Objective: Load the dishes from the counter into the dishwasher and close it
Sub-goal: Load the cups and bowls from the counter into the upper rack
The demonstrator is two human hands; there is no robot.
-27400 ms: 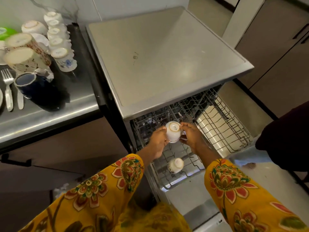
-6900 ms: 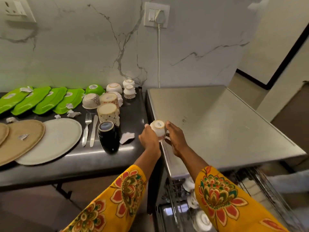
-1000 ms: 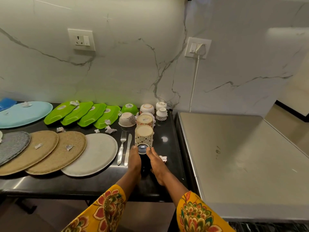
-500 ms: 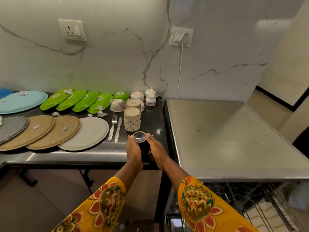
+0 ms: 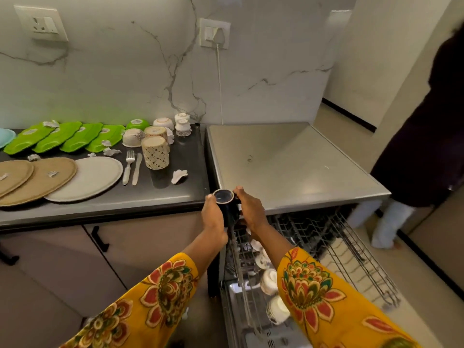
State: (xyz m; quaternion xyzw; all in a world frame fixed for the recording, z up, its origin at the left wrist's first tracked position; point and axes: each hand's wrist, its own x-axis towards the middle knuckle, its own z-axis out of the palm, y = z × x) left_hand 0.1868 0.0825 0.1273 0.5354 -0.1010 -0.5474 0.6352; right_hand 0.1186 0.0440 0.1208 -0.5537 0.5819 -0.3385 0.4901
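From the head camera, I look down on two bare hands holding one dark mug (image 5: 227, 205), upside down, in the air over the seam between the black counter (image 5: 175, 192) and the steel dishwasher top (image 5: 288, 162). My left hand (image 5: 213, 217) is wrapped around the mug's left side, and my right hand (image 5: 251, 212) is closed on its right side, thumb at the upturned base. Below and to the right, the pulled-out wire rack (image 5: 339, 247) of the open dishwasher already holds several white cups (image 5: 270, 280) along its left edge, while its right part looks free. On the counter there remain a patterned cup (image 5: 155, 155) standing inverted, a fork (image 5: 128, 167) and a knife (image 5: 136, 169) side by side, a pale round plate (image 5: 88, 178), tan plates (image 5: 37, 179), green leaf-shaped plates (image 5: 67, 136) and small bowls near the wall. Another person stands at the far right. I judge the mug to be glazed ceramic: rigid, fairly heavy for its size, smooth enough to slip and liable to chip against the wire. A firm hold around the body with both palms suits it; I cannot tell where its handle sits.
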